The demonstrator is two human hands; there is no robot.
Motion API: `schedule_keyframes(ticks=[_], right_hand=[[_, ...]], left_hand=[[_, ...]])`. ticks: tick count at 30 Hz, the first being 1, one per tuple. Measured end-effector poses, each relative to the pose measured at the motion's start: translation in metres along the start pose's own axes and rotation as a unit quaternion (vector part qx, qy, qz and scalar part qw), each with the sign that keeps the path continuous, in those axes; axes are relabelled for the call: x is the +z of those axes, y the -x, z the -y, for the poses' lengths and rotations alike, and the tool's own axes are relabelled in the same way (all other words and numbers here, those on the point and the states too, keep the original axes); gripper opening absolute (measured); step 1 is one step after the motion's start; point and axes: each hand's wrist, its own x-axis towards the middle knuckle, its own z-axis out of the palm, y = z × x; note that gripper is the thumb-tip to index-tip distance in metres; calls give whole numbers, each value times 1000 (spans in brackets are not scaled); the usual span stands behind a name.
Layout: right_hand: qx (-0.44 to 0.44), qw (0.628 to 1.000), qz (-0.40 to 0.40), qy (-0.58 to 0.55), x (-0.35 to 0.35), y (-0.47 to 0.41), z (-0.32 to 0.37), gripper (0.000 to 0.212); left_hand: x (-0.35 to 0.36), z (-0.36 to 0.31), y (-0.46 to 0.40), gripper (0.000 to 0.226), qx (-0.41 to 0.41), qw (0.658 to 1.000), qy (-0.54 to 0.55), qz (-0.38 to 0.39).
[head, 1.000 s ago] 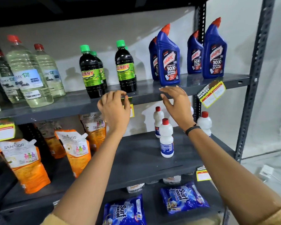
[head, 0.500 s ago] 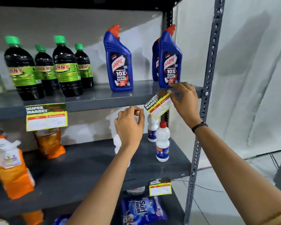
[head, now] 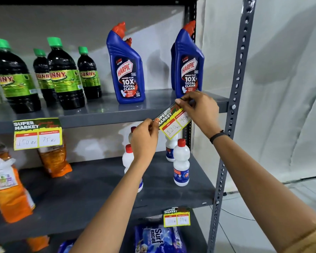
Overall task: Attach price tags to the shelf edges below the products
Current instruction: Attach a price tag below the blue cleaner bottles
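Observation:
A yellow-edged price tag (head: 173,125) reading 120 and 90 hangs tilted at the front edge of the upper shelf (head: 102,118), below the blue Harpic bottles (head: 189,66). My right hand (head: 201,110) pinches its upper right corner against the shelf edge. My left hand (head: 144,137) pinches its lower left corner. Another tag (head: 37,133) sits level on the same edge under the dark green-capped bottles (head: 64,75). A third tag (head: 177,217) is on the middle shelf's edge.
White red-capped bottles (head: 181,161) stand on the middle shelf (head: 91,190) just under my hands. Orange pouches (head: 9,187) lie at its left. A blue detergent pack (head: 157,238) lies on the bottom shelf. The grey perforated upright (head: 232,114) stands right of my right wrist.
My view has shifted right along the rack. My left hand rose from below the shelf and took the tag's lower left corner; my right hand stays on its upper corner.

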Motion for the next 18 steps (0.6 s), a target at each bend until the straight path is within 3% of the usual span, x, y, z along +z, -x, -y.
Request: schedule_keyframes(ticks=[18], right_hand=[[48,997,58,20,-4,-8,6,27]], left_hand=[[-6,-21,-6,30,-57,996,59,33]])
